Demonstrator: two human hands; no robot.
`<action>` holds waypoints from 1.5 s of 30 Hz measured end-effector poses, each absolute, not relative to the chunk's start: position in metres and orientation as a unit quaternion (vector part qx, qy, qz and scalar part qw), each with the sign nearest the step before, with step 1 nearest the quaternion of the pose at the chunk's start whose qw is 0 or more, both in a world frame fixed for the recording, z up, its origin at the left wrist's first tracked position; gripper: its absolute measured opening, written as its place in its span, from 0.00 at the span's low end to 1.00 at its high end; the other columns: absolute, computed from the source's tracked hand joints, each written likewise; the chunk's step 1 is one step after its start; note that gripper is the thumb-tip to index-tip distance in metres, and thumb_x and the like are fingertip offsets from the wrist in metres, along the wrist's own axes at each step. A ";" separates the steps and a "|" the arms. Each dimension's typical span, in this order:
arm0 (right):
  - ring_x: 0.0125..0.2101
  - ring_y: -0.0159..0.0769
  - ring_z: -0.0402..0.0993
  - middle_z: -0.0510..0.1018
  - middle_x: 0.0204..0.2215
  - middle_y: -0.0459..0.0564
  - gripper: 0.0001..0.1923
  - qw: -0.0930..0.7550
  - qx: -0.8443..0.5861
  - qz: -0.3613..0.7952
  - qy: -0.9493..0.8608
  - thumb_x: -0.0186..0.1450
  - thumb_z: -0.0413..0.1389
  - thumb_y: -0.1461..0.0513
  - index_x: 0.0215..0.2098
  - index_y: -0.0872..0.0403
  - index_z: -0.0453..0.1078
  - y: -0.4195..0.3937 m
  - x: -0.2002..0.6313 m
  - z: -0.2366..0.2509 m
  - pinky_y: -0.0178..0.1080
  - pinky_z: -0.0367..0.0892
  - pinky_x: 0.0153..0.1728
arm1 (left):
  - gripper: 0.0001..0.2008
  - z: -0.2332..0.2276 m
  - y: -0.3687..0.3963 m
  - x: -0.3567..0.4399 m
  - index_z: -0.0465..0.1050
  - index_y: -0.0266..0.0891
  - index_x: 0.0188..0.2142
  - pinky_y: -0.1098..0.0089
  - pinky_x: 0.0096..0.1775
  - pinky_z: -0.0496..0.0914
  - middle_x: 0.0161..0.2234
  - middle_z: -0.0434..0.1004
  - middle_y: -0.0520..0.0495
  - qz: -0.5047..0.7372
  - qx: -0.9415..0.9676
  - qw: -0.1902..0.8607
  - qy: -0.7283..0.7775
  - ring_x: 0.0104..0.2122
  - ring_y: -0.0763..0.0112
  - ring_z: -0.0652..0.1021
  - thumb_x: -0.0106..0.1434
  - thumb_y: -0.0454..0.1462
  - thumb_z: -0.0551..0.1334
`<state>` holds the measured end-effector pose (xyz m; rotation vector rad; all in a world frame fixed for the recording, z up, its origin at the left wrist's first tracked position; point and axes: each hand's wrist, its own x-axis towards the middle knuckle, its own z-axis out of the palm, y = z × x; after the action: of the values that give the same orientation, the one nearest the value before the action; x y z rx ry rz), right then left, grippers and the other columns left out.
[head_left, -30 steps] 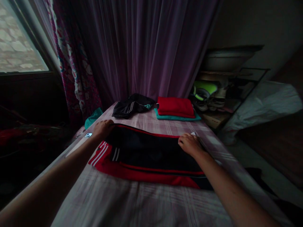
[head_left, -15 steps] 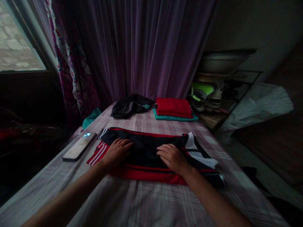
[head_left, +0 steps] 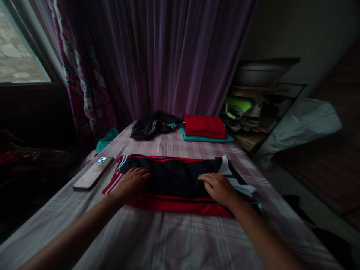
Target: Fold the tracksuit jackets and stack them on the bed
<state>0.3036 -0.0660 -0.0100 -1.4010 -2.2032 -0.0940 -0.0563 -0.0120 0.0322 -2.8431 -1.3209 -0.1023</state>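
Lying crosswise, folded garment (head_left: 174, 176) long axis left-right, left hand (head_left: 131, 183), right hand (head_left: 221, 187) fingers flat, spread

plaid bed (head_left: 180, 240), black-red garment (head_left: 180, 180), phone (head_left: 93, 173), folded clothes (head_left: 204, 127)

— What lies left of the left hand?

— A phone (head_left: 93, 173) face down on the checked bedsheet (head_left: 174, 240), just beside the hand's outer side. Farther left and beyond it, a teal cloth (head_left: 107, 139) hangs off the bed's edge under a patterned pink curtain (head_left: 84, 86).

— And past both hands?

— A crumpled black garment (head_left: 153, 125) with pale stripes, and to its right a folded red cloth (head_left: 204, 126) stacked on a folded teal one (head_left: 206, 138) — all before a purple curtain (head_left: 174, 56).

— Right of the right hand?

— Well apart, a rack (head_left: 261, 108) holding shoes (head_left: 242, 112), a basin (head_left: 263, 73) on top, and a white sack (head_left: 303, 123) beside it.
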 end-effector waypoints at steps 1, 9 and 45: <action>0.43 0.37 0.80 0.84 0.41 0.48 0.19 0.265 -0.544 -0.038 -0.795 0.62 0.49 0.70 0.43 0.50 0.78 -0.059 0.309 -0.005 0.40 0.72 0.47 | 0.18 0.036 -0.012 -0.056 0.75 0.43 0.52 0.54 0.57 0.65 0.54 0.78 0.42 -0.022 -0.908 -0.005 -0.419 0.54 0.56 0.76 0.64 0.33 0.59; 0.47 0.42 0.78 0.82 0.48 0.54 0.20 0.128 -0.785 -0.031 -0.606 0.67 0.48 0.61 0.54 0.50 0.75 -0.009 0.345 0.030 0.40 0.69 0.45 | 0.21 0.045 -0.040 0.030 0.74 0.43 0.53 0.59 0.52 0.69 0.50 0.79 0.43 -0.051 -0.919 -0.059 -0.387 0.50 0.57 0.77 0.64 0.49 0.63; 0.67 0.49 0.56 0.63 0.67 0.58 0.30 0.085 -0.701 -0.006 -0.708 0.70 0.47 0.49 0.68 0.50 0.60 -0.017 0.308 -0.050 0.56 0.51 0.64 | 0.32 0.000 0.038 -0.007 0.57 0.48 0.68 0.34 0.63 0.48 0.70 0.53 0.40 -0.009 -0.852 -0.067 -0.520 0.69 0.48 0.53 0.70 0.56 0.47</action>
<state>0.3085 -0.0169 -0.0500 -2.0907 -2.1123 -0.0193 -0.0073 0.0383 -0.0002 -2.7963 -1.7057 -0.0289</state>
